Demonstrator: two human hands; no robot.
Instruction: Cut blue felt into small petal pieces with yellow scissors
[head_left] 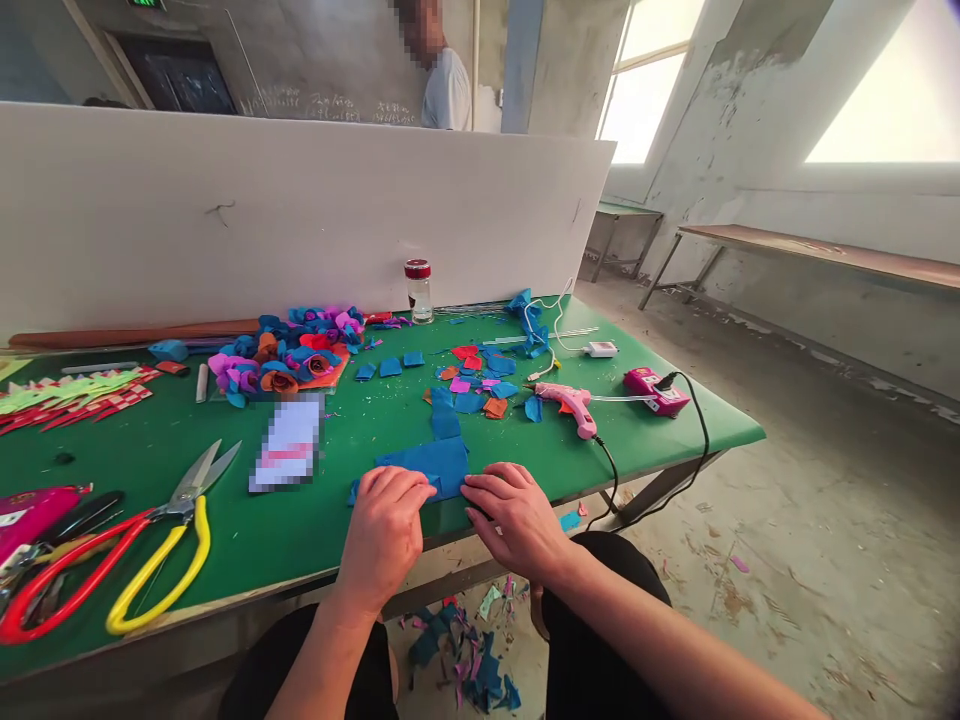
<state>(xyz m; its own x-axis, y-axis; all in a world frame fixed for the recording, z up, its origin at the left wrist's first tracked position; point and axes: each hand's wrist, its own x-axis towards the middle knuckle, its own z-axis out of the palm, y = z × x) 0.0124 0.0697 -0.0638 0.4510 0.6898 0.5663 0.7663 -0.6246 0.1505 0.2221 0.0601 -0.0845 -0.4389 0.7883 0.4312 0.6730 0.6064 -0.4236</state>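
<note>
A strip of blue crepe paper (431, 462) lies at the near edge of the green table in the head view. My left hand (386, 525) is closed on its near side, thumb and fingers pinching the edge. At the strip's right end, the bent fingers of my right hand (517, 515) grip the paper's corner. Another blue paper piece (445, 412) lies just beyond the strip. Farther back are cut paper scraps (469, 400) in blue, orange, red and pink. A pink glue gun (571, 402) rests to the right of them.
Large scissors (176, 510) with red and yellow handles lie open at left. Paper flowers (289, 350) are heaped at the back, near a lidded jar (418, 290). A pink power socket (656, 392) with a black cord sits right. A white board (300, 220) stands behind; a person (448, 85) is beyond.
</note>
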